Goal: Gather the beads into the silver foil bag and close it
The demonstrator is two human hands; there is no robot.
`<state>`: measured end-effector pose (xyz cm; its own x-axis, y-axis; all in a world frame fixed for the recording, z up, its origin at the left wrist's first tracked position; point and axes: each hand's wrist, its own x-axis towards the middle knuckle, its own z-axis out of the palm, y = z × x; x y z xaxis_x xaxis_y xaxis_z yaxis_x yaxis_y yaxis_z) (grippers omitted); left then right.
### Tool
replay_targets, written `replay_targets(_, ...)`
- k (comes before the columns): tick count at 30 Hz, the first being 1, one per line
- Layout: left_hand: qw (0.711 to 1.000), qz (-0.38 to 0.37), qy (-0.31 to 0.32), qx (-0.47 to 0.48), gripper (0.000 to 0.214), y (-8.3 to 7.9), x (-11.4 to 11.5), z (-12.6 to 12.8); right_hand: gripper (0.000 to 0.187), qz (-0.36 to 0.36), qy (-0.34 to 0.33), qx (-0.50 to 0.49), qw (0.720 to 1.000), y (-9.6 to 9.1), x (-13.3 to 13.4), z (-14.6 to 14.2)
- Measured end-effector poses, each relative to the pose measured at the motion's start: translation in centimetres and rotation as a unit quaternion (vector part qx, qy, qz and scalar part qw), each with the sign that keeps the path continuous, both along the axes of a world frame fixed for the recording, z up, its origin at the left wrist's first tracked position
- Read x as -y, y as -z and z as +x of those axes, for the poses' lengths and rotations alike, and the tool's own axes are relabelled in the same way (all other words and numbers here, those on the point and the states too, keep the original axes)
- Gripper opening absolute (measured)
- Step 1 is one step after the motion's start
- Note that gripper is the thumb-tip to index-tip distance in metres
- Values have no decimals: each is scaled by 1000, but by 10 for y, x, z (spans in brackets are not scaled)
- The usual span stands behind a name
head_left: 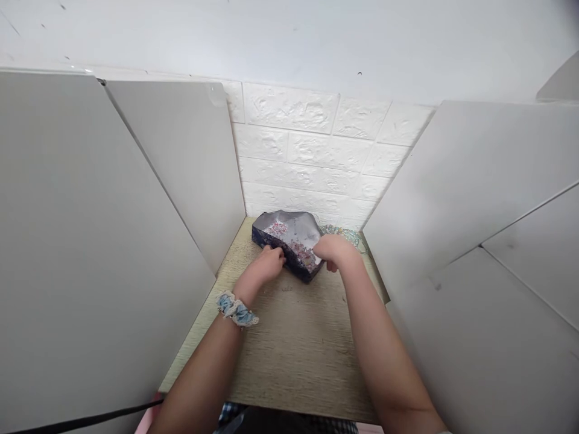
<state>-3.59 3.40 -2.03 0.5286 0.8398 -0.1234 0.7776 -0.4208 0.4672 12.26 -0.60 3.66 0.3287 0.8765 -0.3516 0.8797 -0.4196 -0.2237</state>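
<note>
A dark blue shallow box (271,240) with a grey inside lies at the far end of the wooden table (294,349). Small pink and pale beads (277,228) lie in it in two heaps. My left hand (270,263) is curled against the box's near wall, fingers closed on its edge. My right hand (332,248) is bent over the box's right end, fingers pinched together near the beads; what they hold is hidden. A blue and white scrunchie (236,309) sits on my left wrist.
Grey-white panels stand on the left (90,241) and right (474,211) of the table, and a white brick-pattern wall (307,157) closes the back. A greenish beaded item (350,235) lies behind my right hand. A black cord (81,420) runs at the lower left.
</note>
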Motion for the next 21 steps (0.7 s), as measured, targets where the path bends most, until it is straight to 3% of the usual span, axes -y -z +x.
replay_targets(2, 999, 18, -45, -3, 25, 3, -7, -4, 37, -88, -29, -88, 992, -5, 3, -10)
replay_targets(4, 996, 18, -84, 2, 28, 6, -13, -9, 54, -121, -52, -149, 980, -9, 4, -11)
replay_targets(7, 992, 11, -125, 30, 29, 8, -20, -12, 66, -19, -23, -110, 994, -7, -2, 1)
replay_targets(9, 989, 12, -139, 55, 27, 10, -23, -12, 63, 113, 49, -31, 992, 3, -10, 13)
replay_targets(11, 986, 9, -148, 73, 23, 11, -25, -10, 56, 218, 107, -12, 970, 18, -20, 22)
replay_targets(16, 984, 1, -142, 110, 22, 10, -27, -7, 41, 199, 59, -49, 977, 44, -34, 28)
replay_targets(21, 975, -10, -110, 194, 21, 9, -23, -2, 27, 118, -14, -54, 991, 27, -23, 33)
